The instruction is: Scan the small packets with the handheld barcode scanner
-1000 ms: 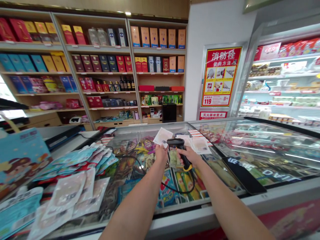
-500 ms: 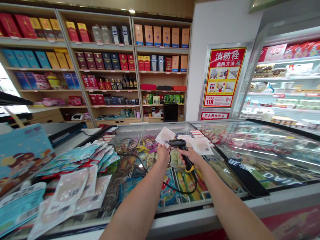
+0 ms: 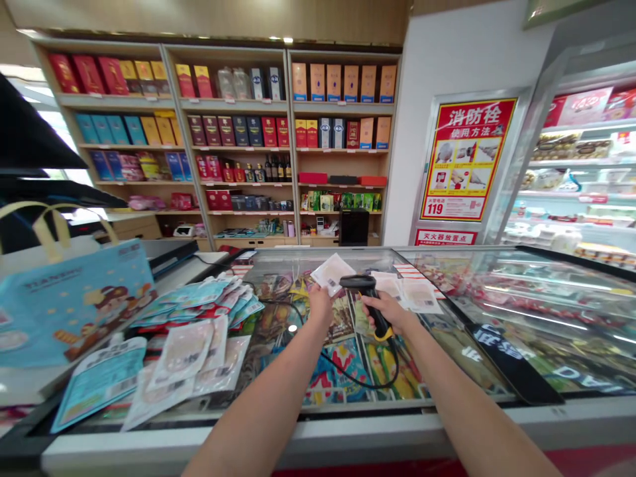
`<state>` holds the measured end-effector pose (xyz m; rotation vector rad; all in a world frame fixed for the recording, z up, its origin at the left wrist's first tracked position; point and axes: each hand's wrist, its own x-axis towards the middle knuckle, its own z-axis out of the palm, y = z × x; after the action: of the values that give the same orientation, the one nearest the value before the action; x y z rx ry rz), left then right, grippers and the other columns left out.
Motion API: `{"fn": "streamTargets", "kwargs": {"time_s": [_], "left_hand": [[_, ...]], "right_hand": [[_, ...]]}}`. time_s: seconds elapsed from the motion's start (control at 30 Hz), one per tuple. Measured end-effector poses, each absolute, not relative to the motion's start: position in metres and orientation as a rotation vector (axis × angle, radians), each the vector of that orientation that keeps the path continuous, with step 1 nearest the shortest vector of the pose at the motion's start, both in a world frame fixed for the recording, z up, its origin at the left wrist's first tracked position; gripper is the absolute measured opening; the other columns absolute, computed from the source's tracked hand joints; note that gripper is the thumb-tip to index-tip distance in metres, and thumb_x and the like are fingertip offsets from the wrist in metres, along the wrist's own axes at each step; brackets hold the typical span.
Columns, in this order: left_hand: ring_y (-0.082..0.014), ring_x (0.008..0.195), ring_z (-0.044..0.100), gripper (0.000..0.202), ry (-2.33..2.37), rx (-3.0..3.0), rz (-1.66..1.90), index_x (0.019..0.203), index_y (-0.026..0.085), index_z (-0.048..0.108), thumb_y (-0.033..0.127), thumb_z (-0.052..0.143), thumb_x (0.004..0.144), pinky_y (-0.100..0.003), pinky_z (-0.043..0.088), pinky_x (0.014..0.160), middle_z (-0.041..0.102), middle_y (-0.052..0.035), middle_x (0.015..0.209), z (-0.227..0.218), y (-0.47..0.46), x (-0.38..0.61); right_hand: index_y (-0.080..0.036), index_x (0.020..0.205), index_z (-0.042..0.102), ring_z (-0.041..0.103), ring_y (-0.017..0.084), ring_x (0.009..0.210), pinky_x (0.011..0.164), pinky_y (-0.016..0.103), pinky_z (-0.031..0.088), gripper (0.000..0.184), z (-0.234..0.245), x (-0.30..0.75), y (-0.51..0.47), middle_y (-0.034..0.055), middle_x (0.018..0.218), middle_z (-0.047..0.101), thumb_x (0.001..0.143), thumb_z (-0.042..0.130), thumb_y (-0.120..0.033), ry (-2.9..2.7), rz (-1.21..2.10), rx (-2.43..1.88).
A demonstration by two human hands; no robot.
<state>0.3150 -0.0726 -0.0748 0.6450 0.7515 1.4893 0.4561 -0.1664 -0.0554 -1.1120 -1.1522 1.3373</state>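
My left hand [image 3: 321, 299] pinches a flat white packet [image 3: 334, 270] by its lower corner, with a small dark printed code near the fingers. Wrapped round the grip of a black and yellow barcode scanner [image 3: 375, 306] is my right hand [image 3: 390, 311]. The scanner's head points left at the packet, a short way off. Its black cable [image 3: 348, 379] loops down over the freezer's glass top. Behind my right hand, more white packets [image 3: 418, 295] lie on the glass. To the left are several other white packets [image 3: 183, 348] beside a pile of light blue pouches [image 3: 209, 296].
A glass-topped freezer [image 3: 348, 414] holding colourful packs spans the front. A blue carrier bag [image 3: 79, 291] stands at the left, near a dark screen [image 3: 30, 126]. Shelves of boxes [image 3: 238, 169] line the back wall. A chilled display [image 3: 586, 159] is at the right.
My view has swung to the left, so the scene sits further right and more of the blue bag shows. Both hands keep their hold on the packet and scanner.
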Motion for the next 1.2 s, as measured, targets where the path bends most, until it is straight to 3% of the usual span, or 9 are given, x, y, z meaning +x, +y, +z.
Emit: {"fn": "streamTargets", "kwargs": {"time_s": [0.23,0.5,0.7,0.8,0.93,1.2], "left_hand": [[-0.0181,0.083,0.069,0.029,0.926,0.697,1.74,0.087,0.016,0.063,0.006,0.049,0.065,-0.032,0.055,0.078,0.071,-0.0054,0.088,-0.076,-0.077,0.222],[-0.0172,0.081,0.067,0.023,1.101,0.688,1.967,0.087,0.018,0.062,0.011,0.048,0.069,-0.033,0.054,0.081,0.07,-0.004,0.085,-0.086,-0.109,0.102],[-0.0239,0.101,0.064,0.036,1.491,0.848,2.044,0.104,0.017,0.06,0.014,0.05,0.07,-0.04,0.048,0.095,0.068,-0.0083,0.103,-0.1,-0.132,0.037],[-0.031,0.125,0.049,0.053,1.794,0.962,2.007,0.123,0.013,0.051,0.02,0.057,0.071,-0.046,0.036,0.107,0.057,-0.0174,0.128,-0.101,-0.14,0.023],[-0.0332,0.143,0.02,0.073,1.988,1.113,1.931,0.138,0.005,0.036,0.023,0.061,0.073,-0.045,0.022,0.116,0.024,-0.0273,0.151,-0.099,-0.143,0.019],[-0.0329,0.143,0.021,0.06,1.882,1.416,1.918,0.133,0.013,0.044,0.026,0.06,0.076,-0.047,0.023,0.115,0.023,-0.0214,0.153,-0.089,-0.132,0.052]], "right_hand": [[-0.019,0.07,0.047,0.047,0.007,0.037,0.036,0.021,0.043,0.037,-0.04,0.388,-0.156,-0.0055,0.052,0.055,0.065,0.073,-0.044,-1.299,1.428,-1.065],[-0.019,0.076,0.049,0.048,0.008,0.036,0.035,0.02,0.041,0.041,-0.029,0.304,-0.152,-0.0069,0.051,0.055,0.06,0.076,-0.045,-1.475,1.568,-0.943],[-0.018,0.077,0.05,0.047,0.007,0.036,0.036,0.019,0.042,0.036,-0.028,0.262,-0.149,-0.0073,0.051,0.055,0.062,0.074,-0.041,-1.6,1.609,-0.943],[-0.018,0.079,0.05,0.047,0.006,0.035,0.036,0.019,0.042,0.037,-0.03,0.252,-0.147,-0.0077,0.051,0.054,0.062,0.074,-0.04,-1.643,1.619,-0.911],[-0.018,0.08,0.05,0.047,0.007,0.036,0.036,0.019,0.042,0.036,-0.032,0.251,-0.146,-0.0076,0.05,0.054,0.063,0.073,-0.04,-1.645,1.62,-0.904],[-0.018,0.077,0.051,0.049,0.008,0.037,0.037,0.02,0.044,0.035,-0.034,0.285,-0.144,-0.0062,0.052,0.055,0.064,0.073,-0.042,-1.54,1.55,-0.969]]}}
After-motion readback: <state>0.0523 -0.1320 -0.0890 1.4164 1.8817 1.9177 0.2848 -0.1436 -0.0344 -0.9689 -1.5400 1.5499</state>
